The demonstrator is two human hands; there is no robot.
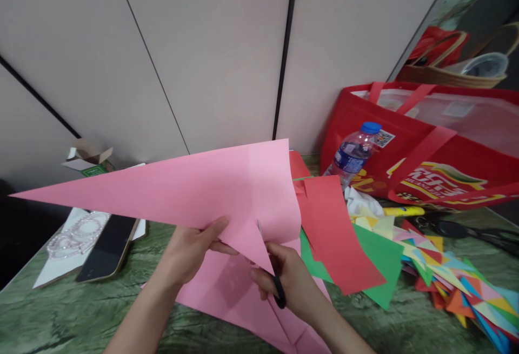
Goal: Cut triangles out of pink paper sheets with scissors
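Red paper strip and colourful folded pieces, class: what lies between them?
In the head view, green paper lies between them, partly under the red paper strip.

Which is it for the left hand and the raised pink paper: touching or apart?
Touching. The head view shows the left hand holding the raised pink paper near its lower edge, thumb lying over the near face.

Pale panelled wall [214, 46] (dark seams [286, 46] between) behind a green marbled tabletop [40, 319]

Illumination was diffuse, a soft shadow lay on the lower pink sheet [231, 289], and wide-angle distortion stretched the red bag [405, 143] toward the right edge.
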